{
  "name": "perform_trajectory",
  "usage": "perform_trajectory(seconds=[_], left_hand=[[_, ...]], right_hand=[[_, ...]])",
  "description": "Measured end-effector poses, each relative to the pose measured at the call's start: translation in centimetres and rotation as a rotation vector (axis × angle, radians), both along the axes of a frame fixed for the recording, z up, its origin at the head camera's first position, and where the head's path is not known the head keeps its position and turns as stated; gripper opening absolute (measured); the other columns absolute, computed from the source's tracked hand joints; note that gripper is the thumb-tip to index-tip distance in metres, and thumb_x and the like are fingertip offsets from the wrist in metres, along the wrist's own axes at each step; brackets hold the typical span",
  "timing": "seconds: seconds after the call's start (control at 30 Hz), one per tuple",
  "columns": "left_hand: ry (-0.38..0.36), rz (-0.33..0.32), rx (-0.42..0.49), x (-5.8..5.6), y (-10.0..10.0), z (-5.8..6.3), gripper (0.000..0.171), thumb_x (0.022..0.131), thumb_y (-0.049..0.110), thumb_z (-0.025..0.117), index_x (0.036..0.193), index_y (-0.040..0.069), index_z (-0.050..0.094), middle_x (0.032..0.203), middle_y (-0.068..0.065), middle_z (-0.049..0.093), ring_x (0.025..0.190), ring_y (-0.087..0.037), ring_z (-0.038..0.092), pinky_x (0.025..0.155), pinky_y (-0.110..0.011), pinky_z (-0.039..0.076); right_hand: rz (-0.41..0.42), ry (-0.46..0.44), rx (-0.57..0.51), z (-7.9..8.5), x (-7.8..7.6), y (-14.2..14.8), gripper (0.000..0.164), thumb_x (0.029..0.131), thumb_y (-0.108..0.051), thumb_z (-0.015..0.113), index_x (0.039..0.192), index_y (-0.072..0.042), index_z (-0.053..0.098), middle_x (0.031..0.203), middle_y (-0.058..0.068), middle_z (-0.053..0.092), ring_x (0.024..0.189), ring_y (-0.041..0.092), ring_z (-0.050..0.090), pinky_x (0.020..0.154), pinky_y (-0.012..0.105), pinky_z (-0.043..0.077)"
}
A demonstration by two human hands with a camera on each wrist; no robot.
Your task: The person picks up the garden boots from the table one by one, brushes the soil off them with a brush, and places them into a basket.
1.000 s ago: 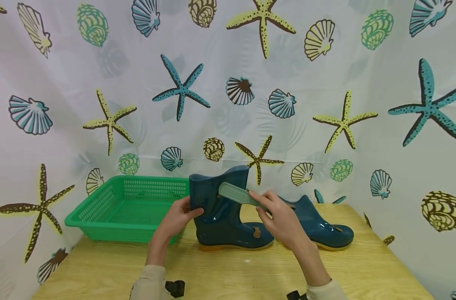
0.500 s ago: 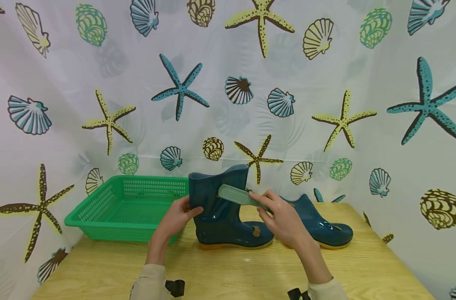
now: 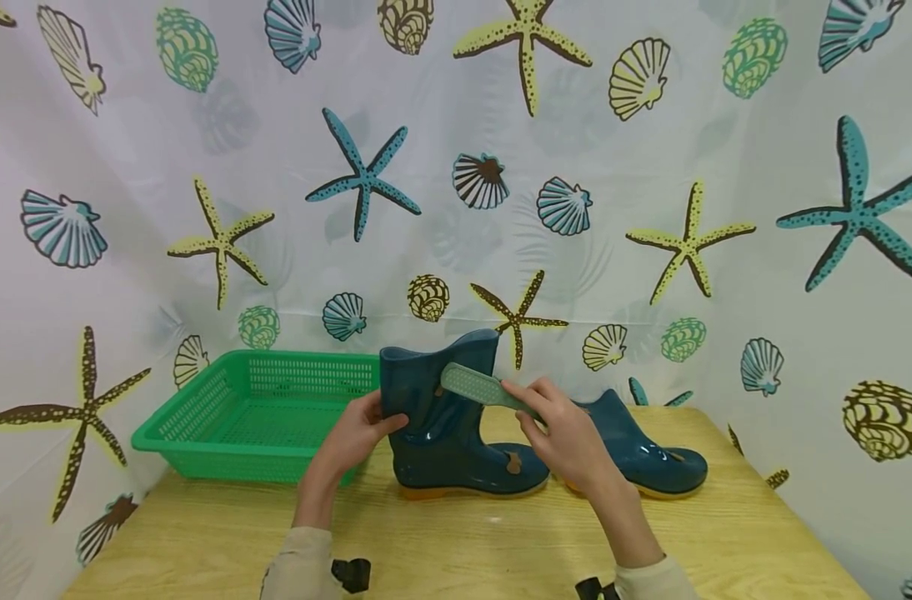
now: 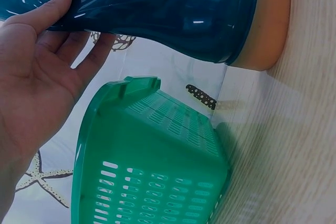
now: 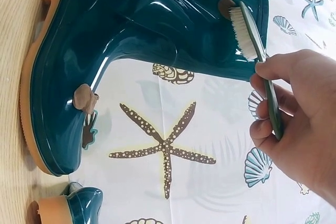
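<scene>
A shiny dark blue rain boot [image 3: 456, 454] with a tan sole stands upright on the wooden table. My left hand [image 3: 357, 433] grips the back of its shaft, thumb on the near side and fingers behind. In my right hand [image 3: 564, 429] is a green scrub brush [image 3: 474, 386], pinched by the handle. White bristles [image 5: 242, 35] face the upper shaft, close to a brown patch [image 5: 227, 7] there; whether they touch it is hard to tell. Another brown patch [image 5: 84, 98] sticks to the front of the foot.
A second blue rain boot [image 3: 647, 458] stands to the right, partly behind my right hand, with a brown patch on its foot. At the left is a green plastic basket [image 3: 238, 467] with slotted walls. A curtain [image 3: 456, 250] printed with shells and starfish encloses the table.
The brush head has shifted very slightly up and to the right along the boot's shaft. My left hand and the boot stay in place.
</scene>
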State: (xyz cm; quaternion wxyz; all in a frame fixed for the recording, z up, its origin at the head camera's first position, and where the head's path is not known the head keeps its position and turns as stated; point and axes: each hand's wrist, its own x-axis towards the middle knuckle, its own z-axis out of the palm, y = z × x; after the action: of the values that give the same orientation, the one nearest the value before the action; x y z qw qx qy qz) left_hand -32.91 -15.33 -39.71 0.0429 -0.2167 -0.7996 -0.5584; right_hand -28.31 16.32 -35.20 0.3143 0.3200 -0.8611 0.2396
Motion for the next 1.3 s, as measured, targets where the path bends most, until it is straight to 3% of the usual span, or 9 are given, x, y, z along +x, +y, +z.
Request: perform_trajectory(seconds=[0.37,0.5,1.3], left_hand=[[0.004,0.016,-0.005,-0.1,0.0,-0.1,0.043,0.097,0.024,0.065,0.137,0.011,0.056,0.125,-0.013,0.067,0.112,-0.028,0.066,0.099,-0.048,0.051],[-0.007,0.018,-0.006,-0.1,0.0,-0.2,0.044,0.098,0.025,0.065,0.137,0.01,0.055,0.125,-0.013,0.067,0.112,-0.028,0.065,0.098,-0.047,0.052],[-0.01,0.003,0.014,-0.2,0.1,-0.2,0.045,0.098,0.026,0.064,0.138,0.009,0.054,0.13,-0.015,0.064,0.117,-0.03,0.063,0.101,-0.048,0.051]], right_hand=[[-0.006,-0.158,0.056,0.3,0.6,0.3,0.038,0.097,-0.009,0.062,0.133,-0.019,0.065,0.098,-0.005,0.056,0.064,0.002,0.038,0.055,0.02,0.037],[-0.015,-0.165,0.094,0.4,0.8,0.4,0.037,0.096,-0.01,0.064,0.132,-0.021,0.066,0.101,-0.005,0.058,0.066,0.002,0.041,0.056,0.02,0.038],[0.011,-0.164,0.07,0.9,0.9,1.5,0.035,0.096,-0.01,0.062,0.129,-0.02,0.067,0.095,-0.008,0.055,0.064,0.002,0.038,0.058,0.021,0.036]])
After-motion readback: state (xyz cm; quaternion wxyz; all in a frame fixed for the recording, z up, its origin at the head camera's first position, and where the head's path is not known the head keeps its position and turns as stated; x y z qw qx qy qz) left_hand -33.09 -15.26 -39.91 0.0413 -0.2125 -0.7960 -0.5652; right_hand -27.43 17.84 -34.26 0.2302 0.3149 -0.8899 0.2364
